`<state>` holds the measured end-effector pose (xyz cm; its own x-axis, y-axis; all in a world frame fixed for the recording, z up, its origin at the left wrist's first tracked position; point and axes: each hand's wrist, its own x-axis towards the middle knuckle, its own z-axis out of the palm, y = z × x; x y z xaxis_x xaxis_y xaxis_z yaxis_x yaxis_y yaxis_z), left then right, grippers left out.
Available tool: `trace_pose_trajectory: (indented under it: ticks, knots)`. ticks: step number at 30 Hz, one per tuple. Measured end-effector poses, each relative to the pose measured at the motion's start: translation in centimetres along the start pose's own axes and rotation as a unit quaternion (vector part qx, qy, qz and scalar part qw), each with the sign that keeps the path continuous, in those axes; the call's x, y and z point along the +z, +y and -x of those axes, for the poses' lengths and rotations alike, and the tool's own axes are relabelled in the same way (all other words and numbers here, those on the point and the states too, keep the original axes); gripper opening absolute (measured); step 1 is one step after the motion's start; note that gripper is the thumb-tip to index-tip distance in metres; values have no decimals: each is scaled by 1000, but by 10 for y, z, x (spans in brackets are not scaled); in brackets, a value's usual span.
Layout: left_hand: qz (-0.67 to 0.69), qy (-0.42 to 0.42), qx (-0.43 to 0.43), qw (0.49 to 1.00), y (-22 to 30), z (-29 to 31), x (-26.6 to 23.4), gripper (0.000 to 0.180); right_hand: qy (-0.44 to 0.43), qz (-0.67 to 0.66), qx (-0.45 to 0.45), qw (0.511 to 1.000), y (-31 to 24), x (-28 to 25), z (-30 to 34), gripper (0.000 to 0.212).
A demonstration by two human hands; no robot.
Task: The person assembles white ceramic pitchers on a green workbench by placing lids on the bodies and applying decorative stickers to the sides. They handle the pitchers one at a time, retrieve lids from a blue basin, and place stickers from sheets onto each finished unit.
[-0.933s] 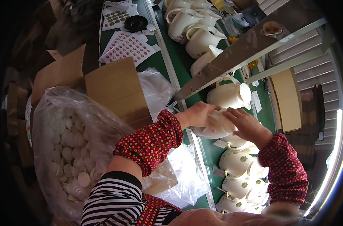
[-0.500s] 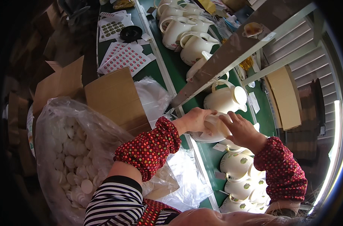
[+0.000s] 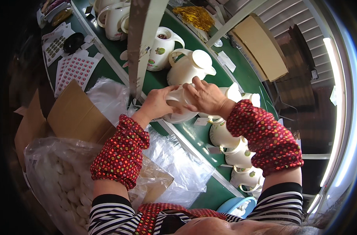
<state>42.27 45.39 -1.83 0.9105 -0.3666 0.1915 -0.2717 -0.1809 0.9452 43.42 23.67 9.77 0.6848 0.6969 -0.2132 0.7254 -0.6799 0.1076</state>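
View has swung right; round light-blue plastic basin (image 3: 226, 204) now shows below. Left hand (image 3: 157, 103) and right hand (image 3: 207, 97) still cup the top of a glossy white jug (image 3: 180, 117), seemingly film-wrapped; handling looks ongoing. Jug's at the long green work surface's (image 3: 198, 135) near edge. Bright strip light right (image 3: 340, 98).

Your left hand (image 3: 157, 102) and right hand (image 3: 209, 96) sit either side of a jug (image 3: 180, 117) on the bench (image 3: 204, 194). Beyond it: capped jug (image 3: 188, 67); farther and left, open jug (image 3: 161, 51), right of the post (image 3: 142, 43). Jug row (image 3: 239, 154) runs down your right, basin (image 3: 224, 205) near its close end. Left: bag of discs (image 3: 63, 184), carton flap (image 3: 76, 111) behind it, sticker sheets (image 3: 75, 71) farther back. Plastic sheeting (image 3: 176, 162) between bag and row.
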Motion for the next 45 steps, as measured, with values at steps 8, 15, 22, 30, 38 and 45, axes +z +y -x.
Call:
trace_pose_trajectory:
  ticks: [8, 15, 22, 30, 38, 45]
  knots:
    - [-75, 169, 29, 982, 7, 29, 53, 90, 43, -47, 303, 951, -47, 4, -11, 70]
    - [-44, 118, 9, 992, 11, 30, 53, 88, 104, -33, 16, 994, 2, 11, 17, 64]
    - [-87, 238, -9, 967, 13, 41, 87, 83, 71, -55, 254, 963, -35, 13, -1, 65]
    - [-84, 169, 131, 973, 6, -41, 17, 86, 90, -71, 161, 980, 75, -31, -22, 75]
    - [-264, 7, 90, 960, -12, -155, 9, 143, -71, -76, 97, 990, 131, -23, -66, 80]
    - [-189, 21, 63, 980, -32, -156, 12, 152, -64, -31, 212, 975, 108, -38, -71, 62]
